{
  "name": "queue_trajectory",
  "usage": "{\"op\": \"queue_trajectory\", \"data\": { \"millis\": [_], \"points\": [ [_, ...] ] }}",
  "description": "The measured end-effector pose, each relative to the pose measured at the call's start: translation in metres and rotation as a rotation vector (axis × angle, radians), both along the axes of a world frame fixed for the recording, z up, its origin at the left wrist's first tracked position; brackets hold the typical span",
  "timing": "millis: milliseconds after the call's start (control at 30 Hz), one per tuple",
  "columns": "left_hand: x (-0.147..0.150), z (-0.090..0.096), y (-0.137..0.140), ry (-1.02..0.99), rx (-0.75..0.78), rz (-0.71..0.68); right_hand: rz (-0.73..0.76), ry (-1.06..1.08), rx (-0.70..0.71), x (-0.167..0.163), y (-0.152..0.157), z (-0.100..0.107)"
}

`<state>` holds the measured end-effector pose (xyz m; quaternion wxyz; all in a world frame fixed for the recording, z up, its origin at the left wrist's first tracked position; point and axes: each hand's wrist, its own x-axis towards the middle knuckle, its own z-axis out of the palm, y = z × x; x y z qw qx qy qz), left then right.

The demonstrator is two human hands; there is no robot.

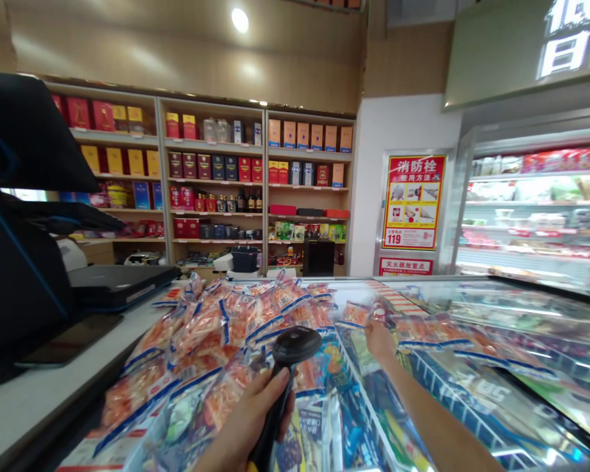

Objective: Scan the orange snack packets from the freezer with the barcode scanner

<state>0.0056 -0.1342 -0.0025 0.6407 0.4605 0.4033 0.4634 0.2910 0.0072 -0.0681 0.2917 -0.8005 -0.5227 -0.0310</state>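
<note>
My left hand [260, 400] is wrapped around the handle of a black barcode scanner [295, 345], its head tilted up and facing away from me. Further forward and to the right, my right hand [379, 337] is closed on the near edge of a clear packet of orange-pink food [382, 311]; the fingertips are partly hidden. A heap of similar blue-edged packets [226, 314] lies beyond and left of the scanner. More of them form a row [440, 331] to the right of my right hand, on the glass top of a chest freezer.
A dark checkout terminal [24, 249] and a phone [71, 337] occupy the white counter [24, 416] on the left. Through the freezer glass, wire baskets [437, 387] with bagged goods show. Shelves of boxes [216, 167] and a lit cooler [535, 210] stand behind.
</note>
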Motion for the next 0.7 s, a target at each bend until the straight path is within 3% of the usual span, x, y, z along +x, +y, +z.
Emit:
{"op": "queue_trajectory", "data": {
  "millis": [167, 433, 700],
  "points": [
    [0.000, 0.003, -0.008, -0.014, 0.014, -0.060, 0.085, 0.006, 0.126, 0.000, -0.030, -0.001],
    [0.000, 0.009, -0.013, -0.008, 0.044, -0.092, 0.263, 0.220, 0.383, -0.017, -0.062, 0.009],
    [0.004, 0.012, -0.018, -0.006, 0.025, -0.128, 0.277, 0.228, 0.398, -0.031, -0.067, 0.008]
  ]
}}
